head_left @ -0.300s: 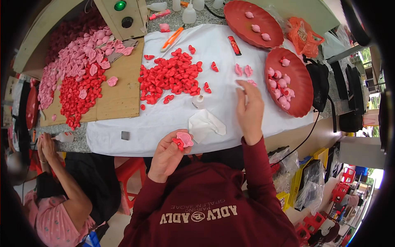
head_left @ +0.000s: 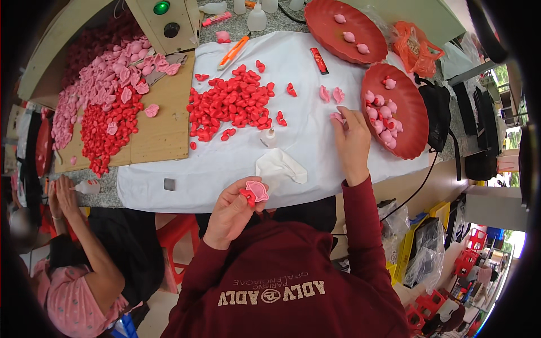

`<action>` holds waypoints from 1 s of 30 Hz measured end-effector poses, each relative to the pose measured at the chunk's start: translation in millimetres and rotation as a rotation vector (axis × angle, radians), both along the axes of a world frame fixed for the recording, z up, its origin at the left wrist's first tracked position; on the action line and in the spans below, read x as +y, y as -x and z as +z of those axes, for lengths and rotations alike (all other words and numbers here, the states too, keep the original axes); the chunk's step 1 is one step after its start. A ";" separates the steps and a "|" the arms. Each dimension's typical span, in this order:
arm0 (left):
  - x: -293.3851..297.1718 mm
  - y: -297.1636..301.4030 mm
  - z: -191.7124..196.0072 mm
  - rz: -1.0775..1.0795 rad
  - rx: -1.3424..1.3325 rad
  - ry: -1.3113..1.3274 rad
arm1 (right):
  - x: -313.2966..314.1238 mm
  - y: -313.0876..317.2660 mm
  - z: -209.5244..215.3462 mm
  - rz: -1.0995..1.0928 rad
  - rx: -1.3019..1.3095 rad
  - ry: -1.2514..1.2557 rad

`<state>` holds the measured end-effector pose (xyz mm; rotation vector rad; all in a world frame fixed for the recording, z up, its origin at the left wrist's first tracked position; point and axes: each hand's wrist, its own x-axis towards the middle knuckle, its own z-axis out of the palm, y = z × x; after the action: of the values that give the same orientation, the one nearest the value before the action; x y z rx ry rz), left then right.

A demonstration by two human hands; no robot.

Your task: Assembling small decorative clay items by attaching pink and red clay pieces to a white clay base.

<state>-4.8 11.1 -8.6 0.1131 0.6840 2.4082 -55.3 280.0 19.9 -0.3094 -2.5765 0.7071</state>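
My left hand (head_left: 230, 217) is closed on a small pink hollow shell (head_left: 257, 192) with a red bow-like piece (head_left: 247, 196) against its left side; the shell's cavity faces up. Over the right part of the white cloth, my right hand (head_left: 355, 147) has its thumb and forefinger at a small pink moulded piece (head_left: 336, 117), seemingly pinching it. Two similar pink pieces (head_left: 331, 94) lie just beyond those fingertips. Left of centre is a heap of small glossy red pieces (head_left: 231, 104). Close to it stands a small clear bottle (head_left: 269, 138) with a thin tip, behind a folded white tissue (head_left: 282, 168).
Two red scalloped trays (head_left: 414, 121) at the right hold round pink figures. Pink and red parts (head_left: 112, 90) are piled on cardboard (head_left: 163, 124) at the left. An orange cutter (head_left: 233, 53) and a red packet (head_left: 319, 61) lie farther back. Another person's hands (head_left: 66, 197) rest at the far left.
My right hand has moved slightly right and nearer, and its fingertips have come onto the pink piece, which has shifted left. My left hand still holds the shell, slightly turned.
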 end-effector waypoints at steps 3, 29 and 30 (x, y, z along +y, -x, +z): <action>2.2 -0.1 2.2 -0.012 -0.002 0.004 | -8.9 -21.7 4.5 0.155 -0.010 0.038; 8.3 -6.1 7.2 0.063 -0.011 0.172 | -89.6 -58.5 46.0 0.780 -0.009 0.327; 8.9 -6.2 8.8 0.082 0.003 0.162 | -90.9 -58.3 46.2 0.782 -0.009 0.329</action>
<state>1.4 20.0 0.2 0.0218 0.8981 2.4189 3.1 189.1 66.1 0.6414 -2.5457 1.3922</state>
